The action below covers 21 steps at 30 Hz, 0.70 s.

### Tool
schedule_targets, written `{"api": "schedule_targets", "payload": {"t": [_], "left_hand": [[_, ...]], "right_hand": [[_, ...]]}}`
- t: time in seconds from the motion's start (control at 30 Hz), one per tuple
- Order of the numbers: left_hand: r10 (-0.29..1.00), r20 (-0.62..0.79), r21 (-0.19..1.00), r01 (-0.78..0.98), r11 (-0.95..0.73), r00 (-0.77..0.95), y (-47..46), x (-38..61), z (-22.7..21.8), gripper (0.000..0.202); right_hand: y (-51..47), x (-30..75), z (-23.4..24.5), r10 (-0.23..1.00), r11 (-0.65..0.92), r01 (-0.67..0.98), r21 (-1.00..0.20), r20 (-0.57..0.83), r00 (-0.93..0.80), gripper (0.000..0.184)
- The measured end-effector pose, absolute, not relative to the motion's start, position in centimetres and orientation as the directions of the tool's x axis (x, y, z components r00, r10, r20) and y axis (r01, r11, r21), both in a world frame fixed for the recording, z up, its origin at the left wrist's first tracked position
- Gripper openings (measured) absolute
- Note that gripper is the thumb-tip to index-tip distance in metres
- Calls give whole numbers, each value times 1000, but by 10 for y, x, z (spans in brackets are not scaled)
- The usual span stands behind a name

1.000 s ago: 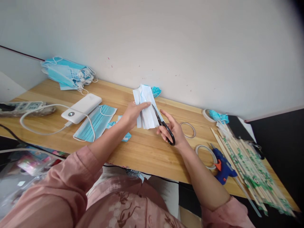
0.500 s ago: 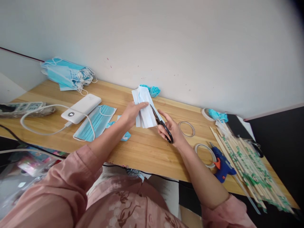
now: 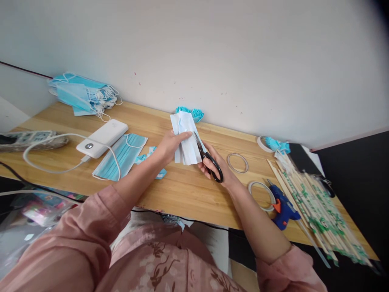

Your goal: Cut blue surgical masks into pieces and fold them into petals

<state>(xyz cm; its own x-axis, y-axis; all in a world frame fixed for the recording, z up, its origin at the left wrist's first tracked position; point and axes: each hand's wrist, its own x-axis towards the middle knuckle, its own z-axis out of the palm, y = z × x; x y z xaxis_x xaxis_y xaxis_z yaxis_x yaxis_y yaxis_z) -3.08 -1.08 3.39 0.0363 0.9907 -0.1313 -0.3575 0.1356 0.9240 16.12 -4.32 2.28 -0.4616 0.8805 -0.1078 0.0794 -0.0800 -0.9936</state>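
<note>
Right hand (image 3: pixel 225 170): fingers closer in, gripping black scissors (image 3: pixel 209 157) mid-frame
Left hand (image 3: pixel 170 147): thumb atop, pinching white sheet (image 3: pixel 189 151)

– What is lying on the left?
– A white, rectangular plastic power bank (image 3: pixel 102 138) is resting near a long, pale power strip (image 3: pixel 30 140).
– And on the right?
– A blue plastic glue gun (image 3: pixel 286 207) is lying beside thin wooden sticks (image 3: pixel 308 194) in green-printed wrappers (image 3: pixel 323 224).

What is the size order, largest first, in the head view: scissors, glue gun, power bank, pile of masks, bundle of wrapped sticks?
1. Bundle of wrapped sticks
2. Pile of masks
3. Power bank
4. Scissors and glue gun: they look too alike to rank.
</note>
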Motion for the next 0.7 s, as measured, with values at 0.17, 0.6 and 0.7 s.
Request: {"api": "schedule_targets", "payload": {"t": [0.17, 0.6, 0.7], "left_hand": [[990, -129, 927, -347, 140, 54, -13, -27, 33, 41], [987, -125, 922, -354, 154, 104, -13, -26, 32, 40], [987, -128, 919, -363, 156, 99, -12, -26, 32, 41]], "right_hand": [[-41, 163, 22, 899, -49, 76, -996, -77, -432, 92], [-41, 161, 24, 918, -62, 88, -994, -92, -387, 88], [-41, 161, 25, 917, -47, 97, -994, -81, -390, 89]]}}
